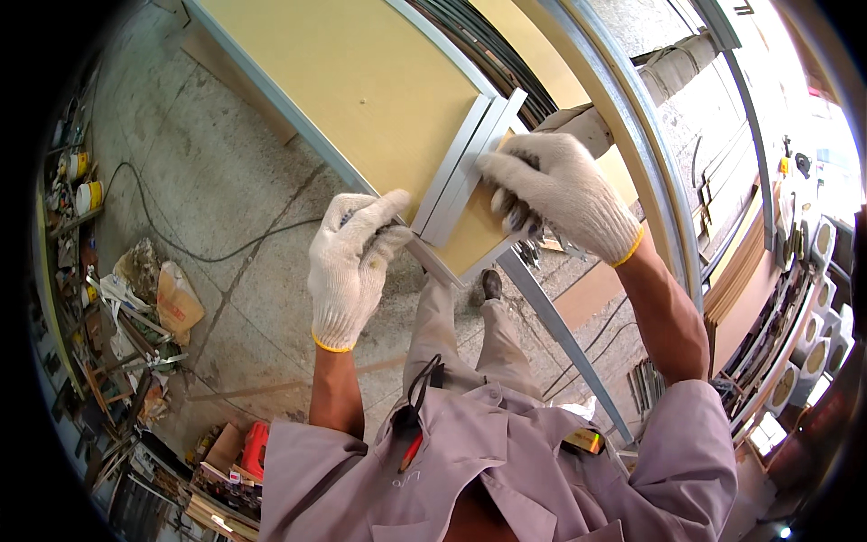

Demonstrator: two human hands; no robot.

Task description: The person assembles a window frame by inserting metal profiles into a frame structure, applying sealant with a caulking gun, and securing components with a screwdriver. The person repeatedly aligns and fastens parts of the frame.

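1. One flat yellow panel point(361, 99), grey-edged, stretches before us.
2. Two grey strips point(473, 170) cross its near end.
3. Our left hand point(348, 259) pinches its edge; our right hand point(567, 188) curls over it, grip unclear.

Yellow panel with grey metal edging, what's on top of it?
Grey metal strips lie across the panel toward its near end; the right white-gloved hand blocks part. The surface beneath both is hidden.

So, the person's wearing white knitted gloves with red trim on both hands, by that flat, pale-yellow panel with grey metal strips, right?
Not quite: the trim is yellow, not red. The head view shows the left hand and right hand in white knitted gloves with yellow trim, by the flat, pale-yellow panel with grey metal strips.
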